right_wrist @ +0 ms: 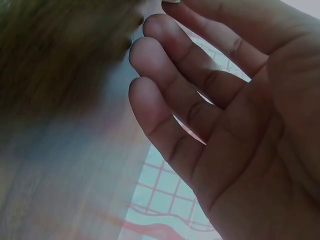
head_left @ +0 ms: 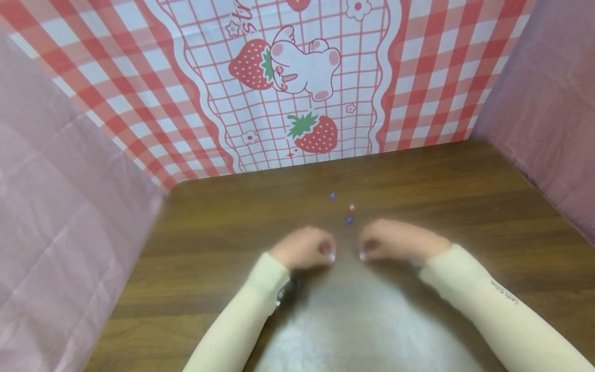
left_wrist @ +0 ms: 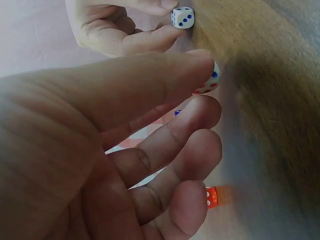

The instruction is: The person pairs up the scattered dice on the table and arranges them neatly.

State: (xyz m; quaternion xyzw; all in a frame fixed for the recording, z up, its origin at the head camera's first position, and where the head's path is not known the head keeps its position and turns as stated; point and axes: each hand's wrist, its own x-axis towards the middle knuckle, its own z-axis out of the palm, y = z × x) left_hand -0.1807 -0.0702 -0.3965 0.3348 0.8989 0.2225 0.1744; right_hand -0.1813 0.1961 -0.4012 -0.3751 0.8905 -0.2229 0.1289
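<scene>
My left hand [head_left: 304, 248] pinches a white die [left_wrist: 213, 83] with blue and red pips between thumb and forefinger, its other fingers loosely bent. Across a small gap, my right hand [head_left: 395, 239] pinches another white die [left_wrist: 183, 18], this one showing blue pips. Both hands are low over the table; whether either die touches it I cannot tell. Beyond them lie a red-orange die [head_left: 351, 207], a blue die [head_left: 349, 220] close to it, and a second blue die [head_left: 332, 196] farther back. In the right wrist view, only an edge of the held die [right_wrist: 171, 1] shows.
The brown wood-grain table [head_left: 209, 217] carries a bright glare near its front. A red-and-white checked cloth [head_left: 432, 77] with strawberries hangs along the back edge. Pink cloth [head_left: 69, 181] hangs at the left, and more pink cloth [head_left: 544, 103] at the right.
</scene>
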